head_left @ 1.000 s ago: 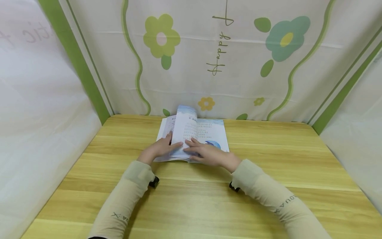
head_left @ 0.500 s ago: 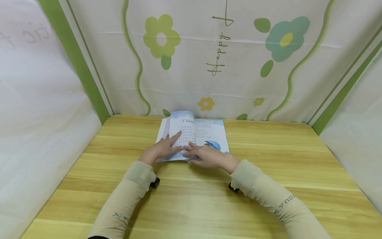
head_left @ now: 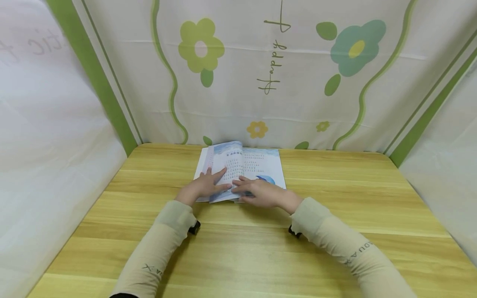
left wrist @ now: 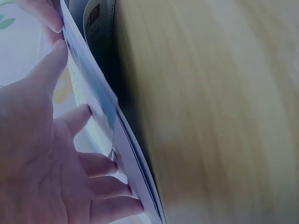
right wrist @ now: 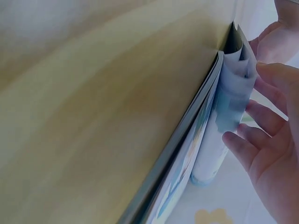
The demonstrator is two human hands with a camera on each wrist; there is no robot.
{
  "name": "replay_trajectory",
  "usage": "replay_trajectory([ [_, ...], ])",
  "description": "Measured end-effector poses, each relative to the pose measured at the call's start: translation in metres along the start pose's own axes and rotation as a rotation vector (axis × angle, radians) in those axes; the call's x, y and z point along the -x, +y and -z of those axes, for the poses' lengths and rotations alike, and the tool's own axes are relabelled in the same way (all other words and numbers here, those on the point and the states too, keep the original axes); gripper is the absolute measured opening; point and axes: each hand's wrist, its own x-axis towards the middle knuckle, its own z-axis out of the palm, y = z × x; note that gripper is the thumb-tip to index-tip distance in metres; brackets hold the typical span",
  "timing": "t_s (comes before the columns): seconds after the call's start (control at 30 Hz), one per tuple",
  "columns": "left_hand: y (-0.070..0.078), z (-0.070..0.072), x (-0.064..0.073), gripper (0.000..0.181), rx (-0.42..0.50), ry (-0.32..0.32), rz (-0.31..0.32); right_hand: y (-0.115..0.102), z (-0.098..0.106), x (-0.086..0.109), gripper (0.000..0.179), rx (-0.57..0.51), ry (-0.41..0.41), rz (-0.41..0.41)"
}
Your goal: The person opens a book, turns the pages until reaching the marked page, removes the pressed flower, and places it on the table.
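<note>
An open book (head_left: 273, 163) with printed text and a blue drawing lies at the far side of the table. My left hand (head_left: 203, 185) rests on its left page (head_left: 232, 159), fingers spread. In the left wrist view, the left hand's fingertips (left wrist: 122, 190) touch the paper. My right hand (head_left: 262, 193) lies across the lower middle of the book, beside the fold, its fingers pointing left. The right wrist view has the right hand's fingertips (right wrist: 229, 137) against a page (right wrist: 236, 95) that bulges up near the fold. Leaves underneath stand slightly apart at the lower edge.
The wooden table (head_left: 238, 256) extends toward me and to both sides. A white cloth backdrop (head_left: 231, 103) with printed flowers hangs right behind the book. White cloth sides (head_left: 56, 145) flank the table.
The raised left page has come down flatter to the left. My left fingers moved from behind that page's edge onto its face. My right hand has stayed near the fold.
</note>
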Motion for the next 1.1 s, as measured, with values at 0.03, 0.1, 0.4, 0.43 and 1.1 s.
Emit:
replay_trajectory([
  [0.03,0.0,0.0,0.0,0.081,0.001,-0.003,0.01,0.001,0.001,0.001,0.04,-0.002,0.0,-0.005],
  [0.1,0.001,-0.001,-0.001,0.084,0.002,-0.002,0.03,0.003,0.003,0.004,0.041,0.008,0.002,-0.01],
  [0.4,0.004,-0.002,-0.003,0.097,-0.037,0.043,0.044,0.012,0.012,0.02,0.041,0.019,0.003,-0.056],
  [0.43,0.005,-0.002,-0.003,0.098,-0.036,0.046,0.045,0.014,0.013,0.022,0.04,0.015,0.005,-0.058],
  [1.1,0.008,-0.001,-0.001,0.073,-0.019,-0.022,0.005,0.038,0.015,0.069,0.051,0.08,-0.08,-0.199],
])
